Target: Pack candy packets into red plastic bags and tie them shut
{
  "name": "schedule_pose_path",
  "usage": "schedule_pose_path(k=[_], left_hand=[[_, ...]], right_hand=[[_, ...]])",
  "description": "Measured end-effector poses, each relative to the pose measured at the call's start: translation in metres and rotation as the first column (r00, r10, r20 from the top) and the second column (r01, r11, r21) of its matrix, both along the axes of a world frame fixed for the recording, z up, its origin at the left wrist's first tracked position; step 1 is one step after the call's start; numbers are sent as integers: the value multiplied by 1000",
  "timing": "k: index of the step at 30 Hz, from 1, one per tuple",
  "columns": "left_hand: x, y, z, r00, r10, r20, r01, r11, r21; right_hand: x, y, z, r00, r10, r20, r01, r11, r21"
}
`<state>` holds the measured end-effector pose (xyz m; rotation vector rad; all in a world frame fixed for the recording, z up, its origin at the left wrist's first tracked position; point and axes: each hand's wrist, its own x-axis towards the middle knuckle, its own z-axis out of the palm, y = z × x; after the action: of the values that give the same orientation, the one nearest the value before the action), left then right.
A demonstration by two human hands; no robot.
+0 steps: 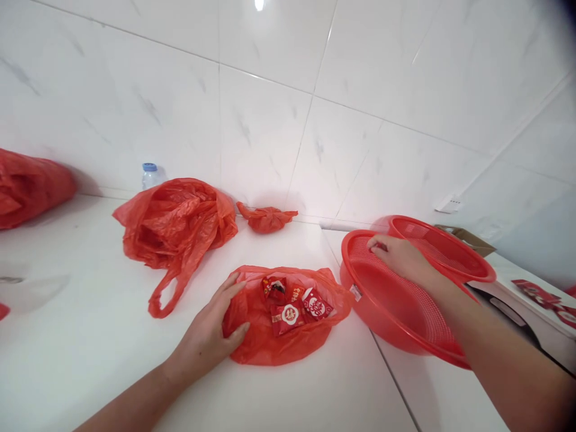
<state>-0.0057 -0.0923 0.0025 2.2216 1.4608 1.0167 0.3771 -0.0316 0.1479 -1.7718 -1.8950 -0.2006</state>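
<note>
An open red plastic bag point(279, 351) lies on the white table with several small red candy packets point(288, 317) inside. My left hand point(213, 327) rests at the bag's left edge, thumb and fingers spread apart and touching the rim. To the right, my right hand point(398, 255) is over the far side of a red plastic basket point(396, 312) with meshed walls. Its fingers are curled closed; a dark reddish spot shows at the fingertips, but I cannot make out what it is. My right forearm covers part of the basket.
A crumpled red bag point(180, 222), a small knotted red bag point(269, 219) and a blue-capped bottle point(150, 176) stand along the tiled wall. Another red bag point(33, 186) is far left. A second red basket point(443, 246) and a cardboard box point(470, 240) are at right.
</note>
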Motion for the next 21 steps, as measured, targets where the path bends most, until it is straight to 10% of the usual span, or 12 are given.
schedule_pose_path(k=[5,10,15,21], left_hand=[[1,-3,4,1000,-10,11,10,1000,-11],[2,-5,5,1000,-15,17,15,1000,-12],[3,-8,8,999,-19,33,20,1000,-15],[2,-8,6,1000,1,29,-1,1000,-2]], right_hand=[[-75,-54,21,945,277,175,-308,932,193],[-134,-82,-24,755,551,355,-624,770,132],[-156,-63,-67,758,605,245,-594,795,-127],[-138,-61,-68,897,429,-108,-441,848,-295]])
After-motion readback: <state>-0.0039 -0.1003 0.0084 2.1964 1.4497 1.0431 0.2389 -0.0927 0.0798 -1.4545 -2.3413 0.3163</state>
